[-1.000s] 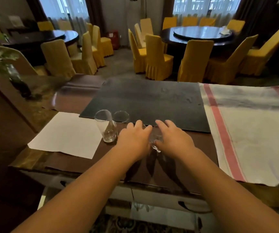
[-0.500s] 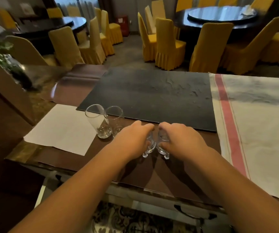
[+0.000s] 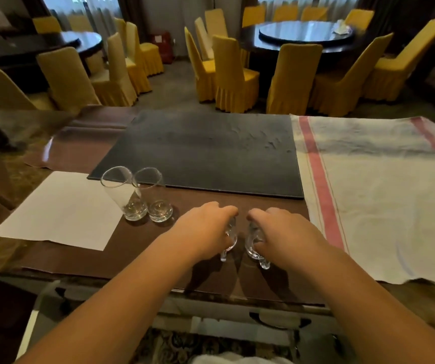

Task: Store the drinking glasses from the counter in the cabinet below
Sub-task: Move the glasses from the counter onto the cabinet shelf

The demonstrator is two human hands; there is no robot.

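I wrap my left hand [image 3: 206, 227] and right hand [image 3: 284, 232] over one glass [image 3: 230, 241] each, fingers closed, lifting both together to halve trips.

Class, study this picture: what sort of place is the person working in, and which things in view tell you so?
Probably a restaurant or banquet dining room. Large round dark dining tables stand ringed by chairs in yellow fabric covers, and clear drinking glasses wait on a brown service counter.
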